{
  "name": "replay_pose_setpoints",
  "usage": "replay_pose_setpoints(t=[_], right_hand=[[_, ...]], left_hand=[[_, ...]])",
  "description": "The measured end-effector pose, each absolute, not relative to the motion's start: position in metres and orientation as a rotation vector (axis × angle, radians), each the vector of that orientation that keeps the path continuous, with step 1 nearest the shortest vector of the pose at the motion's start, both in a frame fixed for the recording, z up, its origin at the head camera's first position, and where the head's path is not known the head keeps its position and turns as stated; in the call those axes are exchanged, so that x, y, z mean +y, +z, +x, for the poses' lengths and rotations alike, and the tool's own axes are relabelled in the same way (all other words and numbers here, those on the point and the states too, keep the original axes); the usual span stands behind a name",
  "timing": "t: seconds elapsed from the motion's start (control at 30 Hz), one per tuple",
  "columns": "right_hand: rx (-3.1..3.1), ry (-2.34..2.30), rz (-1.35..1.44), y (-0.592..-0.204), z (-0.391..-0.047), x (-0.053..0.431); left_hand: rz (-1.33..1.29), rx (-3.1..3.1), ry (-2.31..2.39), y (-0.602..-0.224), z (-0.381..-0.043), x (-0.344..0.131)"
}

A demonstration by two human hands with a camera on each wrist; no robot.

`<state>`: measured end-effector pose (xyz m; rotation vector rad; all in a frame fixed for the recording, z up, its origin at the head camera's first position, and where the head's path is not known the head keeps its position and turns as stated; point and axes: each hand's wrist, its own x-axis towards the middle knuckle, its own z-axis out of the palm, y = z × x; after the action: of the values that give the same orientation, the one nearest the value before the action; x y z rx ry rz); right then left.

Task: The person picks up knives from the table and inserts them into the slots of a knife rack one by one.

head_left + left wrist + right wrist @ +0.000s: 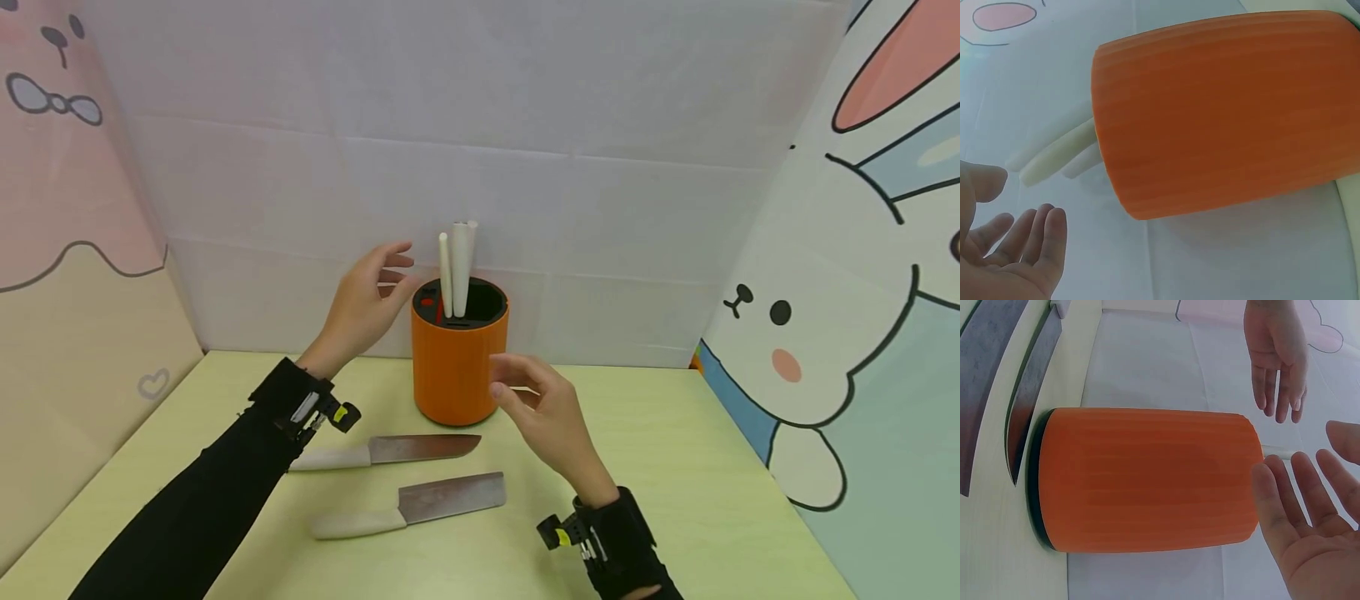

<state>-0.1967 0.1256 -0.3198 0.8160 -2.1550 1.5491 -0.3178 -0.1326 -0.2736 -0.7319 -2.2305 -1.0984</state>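
An orange round knife block (pixel 453 375) with a black slotted top stands near the back wall. Several white handles (pixel 461 267) stick up out of it. To the upper left of the block is my left hand (pixel 366 302), fingers spread and loosely bent around nothing. My right hand (pixel 543 412) is at the block's right side, its relaxed fingers overlapping the orange wall in the head view. In the right wrist view, those fingers (pixel 1272 506) lie beside the top rim. In front of the block lie a pointed kitchen knife (pixel 423 448) and a cleaver (pixel 452 497), both white-handled.
The pale yellow-green table (pixel 675 467) ends at a white cloth wall (pixel 600 208) behind the block. Printed cartoon panels rise on both sides, a pink one (pixel 75 192) at left and a rabbit one (pixel 817 350) at right.
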Motion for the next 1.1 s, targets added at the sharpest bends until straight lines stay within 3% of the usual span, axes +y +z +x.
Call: replay_pose_setpoints(t=[0.47,0.7,1.1], right_hand=[[-2.246,1.42,0.76,-0.331,-0.197,0.137],[-2.3,1.345,0.759,-0.358,-0.214,0.152],[-2.316,1.272,0.819,-0.374,-0.214,0.165]], left_hand=[[-0.837,-2.258,-1.078,-0.315,-0.269,-0.157],[-0.892,-2.328,-0.903,-0.349,-0.245,-0.169],[-0.887,-2.415,-0.671,-0.399,-0.212,-0.193]])
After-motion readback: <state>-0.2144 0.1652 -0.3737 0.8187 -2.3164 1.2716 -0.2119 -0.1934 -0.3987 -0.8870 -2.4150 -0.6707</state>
